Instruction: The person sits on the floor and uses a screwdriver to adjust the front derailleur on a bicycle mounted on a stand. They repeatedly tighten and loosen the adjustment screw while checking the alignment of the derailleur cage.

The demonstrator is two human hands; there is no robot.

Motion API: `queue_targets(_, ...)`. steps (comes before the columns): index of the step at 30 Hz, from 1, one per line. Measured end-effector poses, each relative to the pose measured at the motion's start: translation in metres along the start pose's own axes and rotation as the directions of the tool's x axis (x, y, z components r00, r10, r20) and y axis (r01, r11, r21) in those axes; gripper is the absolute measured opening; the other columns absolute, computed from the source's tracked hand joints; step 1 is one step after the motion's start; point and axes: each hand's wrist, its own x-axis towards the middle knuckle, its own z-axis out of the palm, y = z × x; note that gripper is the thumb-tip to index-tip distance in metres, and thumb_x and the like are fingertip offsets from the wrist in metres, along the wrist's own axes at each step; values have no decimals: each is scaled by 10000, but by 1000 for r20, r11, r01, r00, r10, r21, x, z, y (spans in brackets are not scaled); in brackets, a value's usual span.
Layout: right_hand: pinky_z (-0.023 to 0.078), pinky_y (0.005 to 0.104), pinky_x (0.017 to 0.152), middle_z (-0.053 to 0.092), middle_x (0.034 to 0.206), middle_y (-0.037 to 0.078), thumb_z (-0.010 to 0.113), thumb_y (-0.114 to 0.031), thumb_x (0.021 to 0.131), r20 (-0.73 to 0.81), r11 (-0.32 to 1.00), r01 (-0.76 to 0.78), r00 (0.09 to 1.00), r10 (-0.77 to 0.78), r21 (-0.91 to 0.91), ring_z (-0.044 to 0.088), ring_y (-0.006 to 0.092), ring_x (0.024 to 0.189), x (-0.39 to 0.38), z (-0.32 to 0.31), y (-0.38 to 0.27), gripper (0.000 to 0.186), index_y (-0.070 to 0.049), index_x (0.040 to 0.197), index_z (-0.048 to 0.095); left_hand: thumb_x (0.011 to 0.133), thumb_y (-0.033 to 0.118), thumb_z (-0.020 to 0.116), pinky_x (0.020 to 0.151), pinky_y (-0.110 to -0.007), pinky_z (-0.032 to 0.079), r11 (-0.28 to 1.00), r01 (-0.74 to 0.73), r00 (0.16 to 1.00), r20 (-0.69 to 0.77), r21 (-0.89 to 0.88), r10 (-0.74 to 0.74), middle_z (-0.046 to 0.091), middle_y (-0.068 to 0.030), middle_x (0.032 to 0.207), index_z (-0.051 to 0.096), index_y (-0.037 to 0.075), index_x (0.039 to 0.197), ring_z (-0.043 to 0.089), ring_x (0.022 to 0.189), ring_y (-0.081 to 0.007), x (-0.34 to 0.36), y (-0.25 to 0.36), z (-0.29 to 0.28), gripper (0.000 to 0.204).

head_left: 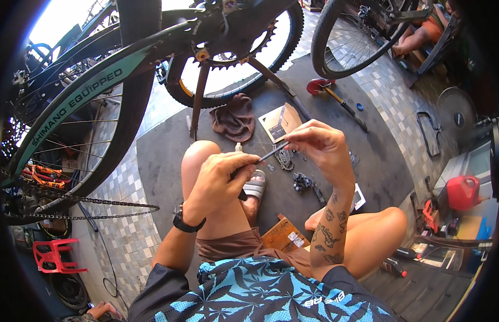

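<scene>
A thin dark rod spans the gap between my two hands, slanting up to the right; its exact kind is too small to tell. My left hand is closed, pinching the rod's lower end. The other end sits between the fingertips of my right hand, also closed in a pinch. Beneath the right hand, on the dark mat, lie a bike chain and a rear derailleur. An opened cardboard box lies just beyond the rod.
A bicycle frame hangs at upper left, its loose chain dangling. A brown cloth and a yellow-handled tool lie on the mat. Right of me is a red container; a red stool stands left. Another person sits far right.
</scene>
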Motion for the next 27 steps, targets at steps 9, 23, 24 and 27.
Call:
queue_targets(9,602,309,856,728,1100,160,759,-73,936,-241,922,160,968,-76,353,734,205,996,12,39,-32,392,23,1296,639,1088,153,554,935,-303,530,546,165,974,222,-822,39,709,-78,1025,653,-37,1181,680,1001,-148,6,11,35,234)
queue_targets(23,602,277,763,752,954,90,787,-111,929,-197,998,-27,980,17,-48,737,151,873,19,7,-106,240,40,1105,725,995,42,673,783,-255,547,943,-218,964,-205,-251,169,705,-68,978,735,-33,1107,670,927,-99,47,78,14,148)
queue_targets(24,604,277,759,753,939,85,790,-104,924,-181,998,-16,983,4,-61,737,145,870,21,7,-111,228,40,1092,731,984,49,688,752,-248,543,965,-232,962,-177,-121,209,714,-72,979,743,-24,1095,671,904,-97,45,85,8,144)
queue_targets(27,606,274,730,752,917,75,769,-81,936,-255,996,8,967,16,94,740,138,836,31,5,-125,200,31,1097,730,951,69,722,667,-229,530,927,-306,921,-179,217,345,741,-82,983,765,11,1066,671,816,-91,39,108,-32,136)
